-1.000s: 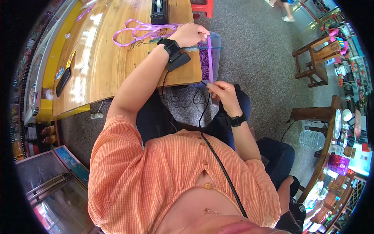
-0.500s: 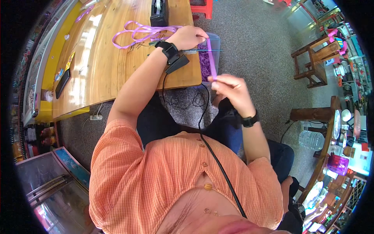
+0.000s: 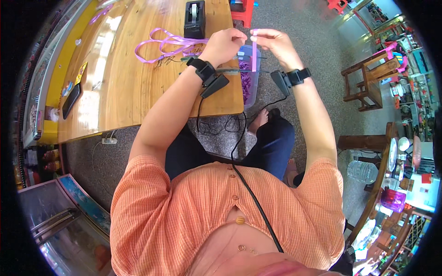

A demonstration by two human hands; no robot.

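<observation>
A narrow purple ribbon [image 3: 254, 57] stands between my hands, just past the table's right edge. My right hand [image 3: 278, 46] pinches its far end between thumb and fingers. The ribbon's near end meets thin dark rods [image 3: 255, 71] that jut out sideways from the table edge. My left hand [image 3: 224, 46] is closed just left of the ribbon, fingertips curled together; what they hold is hidden. Loose loops of purple ribbon [image 3: 161, 45] lie on the table and run under my left hand. Below the rods, a clear plastic bin [image 3: 252, 97] holds many purple pieces.
A black tape dispenser [image 3: 194, 28] stands on the wooden table [image 3: 138, 96] beyond my left hand. A phone [image 3: 72, 100] lies at the left. Black cables [image 3: 241, 133] hang from my wrist straps. A red stool [image 3: 244, 16] and a wooden chair [image 3: 368, 78] stand on the floor.
My right hand has moved away from me, from the ribbon's near end to its far end, close to my left hand. The ribbon no longer stretches toward me between the hands.
</observation>
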